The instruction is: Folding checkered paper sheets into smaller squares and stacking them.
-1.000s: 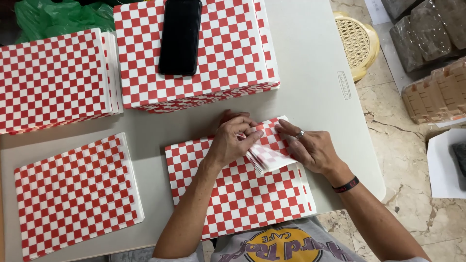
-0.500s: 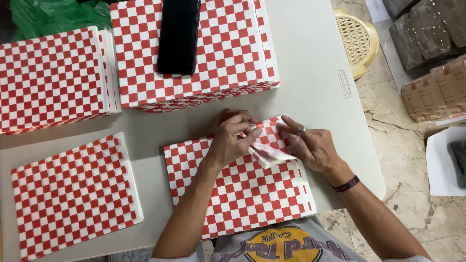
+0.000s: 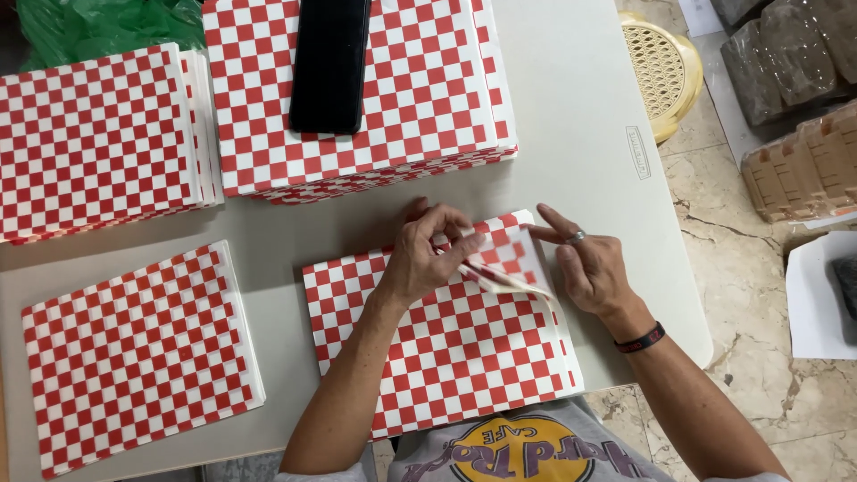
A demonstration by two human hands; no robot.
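Covering the checkered sheet's (image 3: 455,357) folded corner, both hands (image 3: 428,259) hide its crease.

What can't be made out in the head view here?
- Left hand: fingertips tucked behind the folded corner of the checkered sheet; the grip itself is hidden.
- Sheet count in the stacks: edges too fine to tell.
- Phone: top cut off by the upper frame edge.
- Green bag: mostly cut off at the top.
- Under the right hand: palm covers the table there.
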